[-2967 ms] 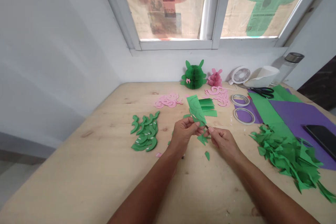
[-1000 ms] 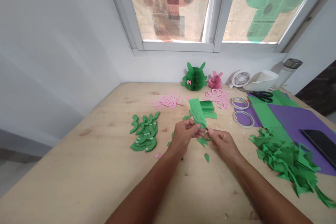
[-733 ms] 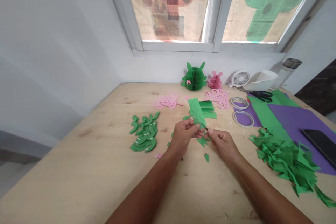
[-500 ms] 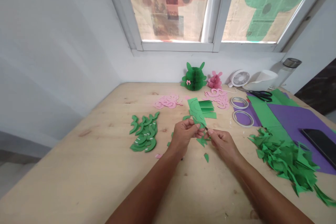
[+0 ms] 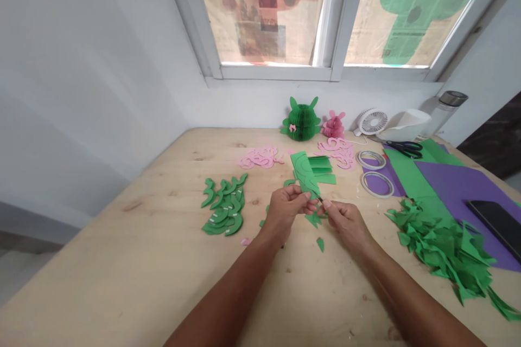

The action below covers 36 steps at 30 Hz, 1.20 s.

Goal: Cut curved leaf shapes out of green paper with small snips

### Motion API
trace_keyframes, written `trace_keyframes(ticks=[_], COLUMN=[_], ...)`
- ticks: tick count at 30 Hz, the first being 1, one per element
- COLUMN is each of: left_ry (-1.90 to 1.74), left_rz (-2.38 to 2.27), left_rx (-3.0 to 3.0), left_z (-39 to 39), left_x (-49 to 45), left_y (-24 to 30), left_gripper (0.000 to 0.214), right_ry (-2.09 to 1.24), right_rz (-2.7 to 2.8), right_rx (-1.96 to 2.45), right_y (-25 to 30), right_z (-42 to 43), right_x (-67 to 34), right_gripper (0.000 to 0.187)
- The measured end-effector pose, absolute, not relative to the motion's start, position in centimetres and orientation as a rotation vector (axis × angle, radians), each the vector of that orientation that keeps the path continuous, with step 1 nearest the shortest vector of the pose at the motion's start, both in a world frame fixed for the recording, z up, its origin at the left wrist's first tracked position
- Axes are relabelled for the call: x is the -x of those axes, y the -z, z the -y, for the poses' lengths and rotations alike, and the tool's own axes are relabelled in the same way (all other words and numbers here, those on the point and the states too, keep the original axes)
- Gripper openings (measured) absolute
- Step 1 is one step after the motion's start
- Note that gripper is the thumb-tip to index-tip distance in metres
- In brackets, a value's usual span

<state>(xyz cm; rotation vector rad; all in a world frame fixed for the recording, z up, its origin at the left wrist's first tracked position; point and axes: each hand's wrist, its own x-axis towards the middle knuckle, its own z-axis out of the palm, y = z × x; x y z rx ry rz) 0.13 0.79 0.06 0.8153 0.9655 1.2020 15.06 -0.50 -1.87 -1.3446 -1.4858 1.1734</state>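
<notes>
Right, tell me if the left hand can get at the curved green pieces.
Probably yes: the curved green pieces lie uncovered left of the left hand, though it holds the green sheet and would likely have to let go first.

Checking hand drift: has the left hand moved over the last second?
No: the left hand shows no visible shift against the green cutouts to its left.

Hands (image 5: pixel 288 204) & forearms (image 5: pixel 238 284) bare (L + R alike).
</notes>
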Motion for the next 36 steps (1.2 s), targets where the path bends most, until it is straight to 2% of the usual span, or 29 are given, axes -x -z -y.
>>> trace_keyframes(ticks=[25, 36], left_ry=[-1.220, -1.297], left_rz=[-1.003, -1.035], left_rx=[-0.811, -0.864], left_z=[-1.02, -0.96], left_x=[0.58, 0.52], left_y=[-0.72, -0.74], left_gripper=[0.027, 0.021], right_ry=[-1.157, -1.147], right_rz=[1.525, 1.589], right_rx=[1.361, 1.377], right_y=[1.76, 2.09], right_z=[0.63, 0.65], right_x=[-15.18, -15.19], right_gripper=[0.050, 0.048])
